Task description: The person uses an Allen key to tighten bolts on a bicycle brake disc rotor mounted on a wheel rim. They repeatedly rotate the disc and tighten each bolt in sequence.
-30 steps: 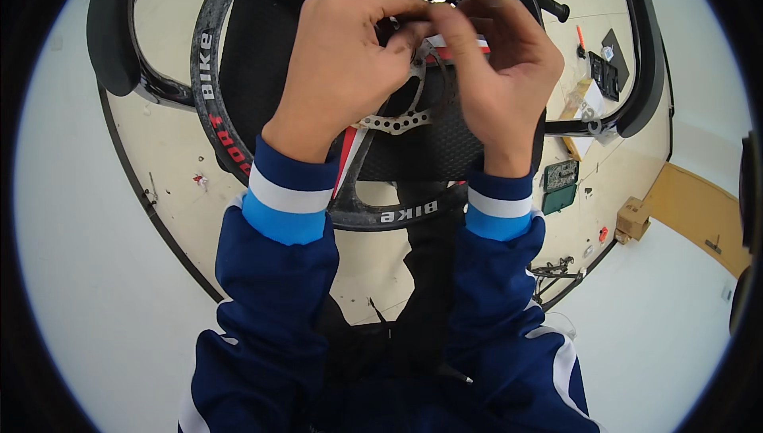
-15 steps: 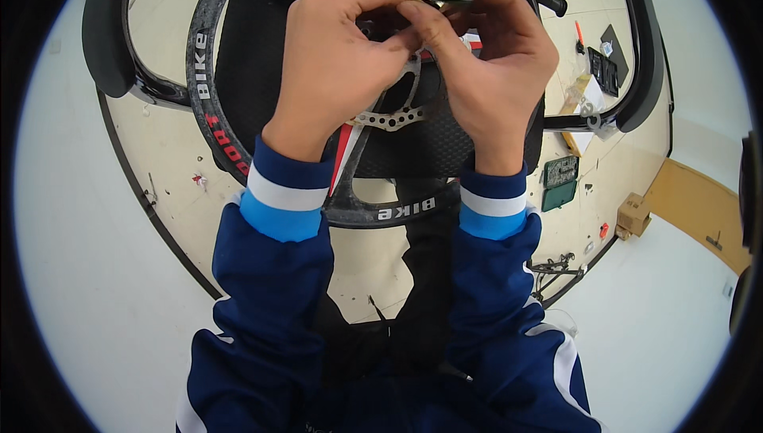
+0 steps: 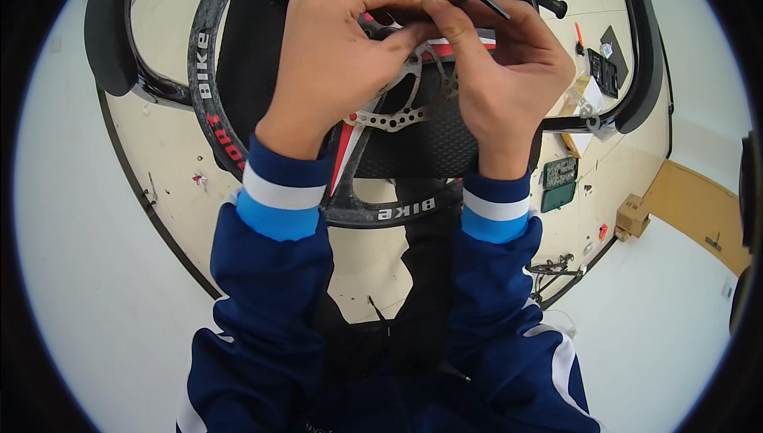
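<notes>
A black wheel (image 3: 202, 67) with red and white spokes lies flat in front of me on a black chair seat (image 3: 429, 143). A perforated metal brake disc (image 3: 387, 121) is at its centre, partly covered by my hands. My left hand (image 3: 330, 59) is closed in a pinch above the disc, and what its fingertips hold is hidden. Beside it, my right hand (image 3: 509, 75) grips a thin dark bar-shaped tool (image 3: 494, 5), which sticks out past the fingers to the right. The thumbs and fingertips of both hands come together over the hub area.
Curved black armrests (image 3: 110, 44) flank the seat; the right armrest (image 3: 648, 59) stands between me and a black tool case (image 3: 602, 72) on the floor. Farther right lie an open green case (image 3: 559, 183), a cardboard box (image 3: 633, 214) and a dark metal frame-like part (image 3: 554, 271).
My right hand has shifted slightly right, and the tool in it has turned from nearly level to slanting down to the right. My left hand stays in nearly the same place.
</notes>
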